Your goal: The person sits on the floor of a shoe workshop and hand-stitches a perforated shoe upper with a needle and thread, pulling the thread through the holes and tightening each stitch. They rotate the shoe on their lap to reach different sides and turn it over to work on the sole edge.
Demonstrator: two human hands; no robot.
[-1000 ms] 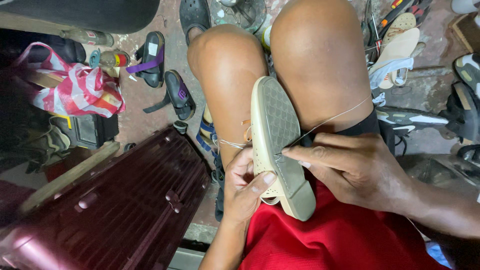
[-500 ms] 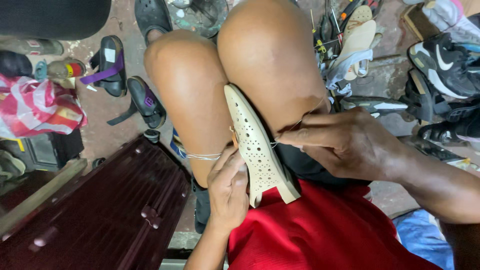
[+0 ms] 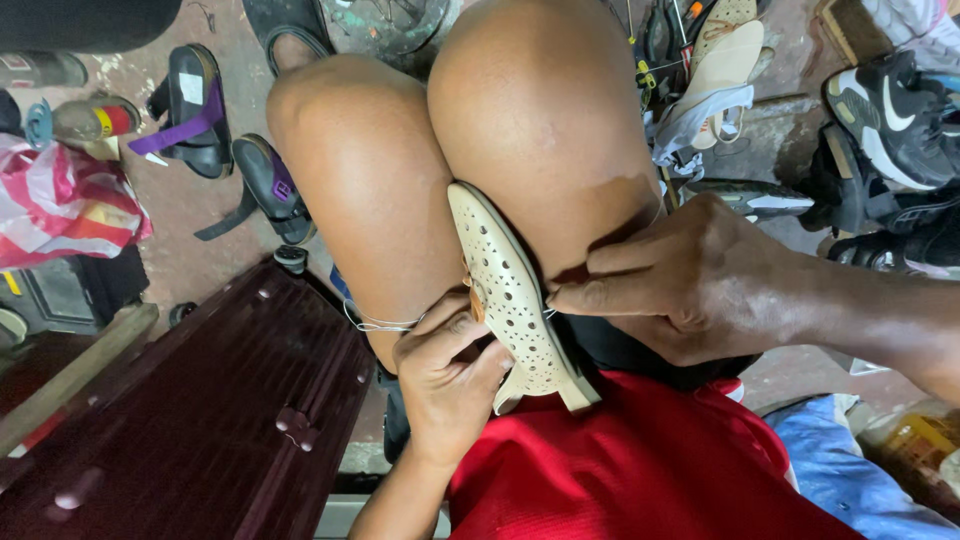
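Between the hands: a cream perforated flat shoe (image 3: 510, 300) stands wedged on edge between the knees, toe up, heel down by the red shirt (image 3: 640, 470).
Left hand (image 3: 450, 370): curled around the shoe's lower part, fingers closed on it, steadying it.
Right hand (image 3: 690, 280): fingertips pinched shut at the shoe's edge; whether a needle sits in them I cannot tell.
Thread (image 3: 380, 322): pale strands loop over the thigh, just beyond the left hand.
Progress: stitching looks underway, judging by the loose thread; how much seam is finished is hidden.
Left of the hands: a maroon case (image 3: 180, 420).
Farther out: sandals (image 3: 200, 115) and sneakers (image 3: 890, 110) lie on the floor.
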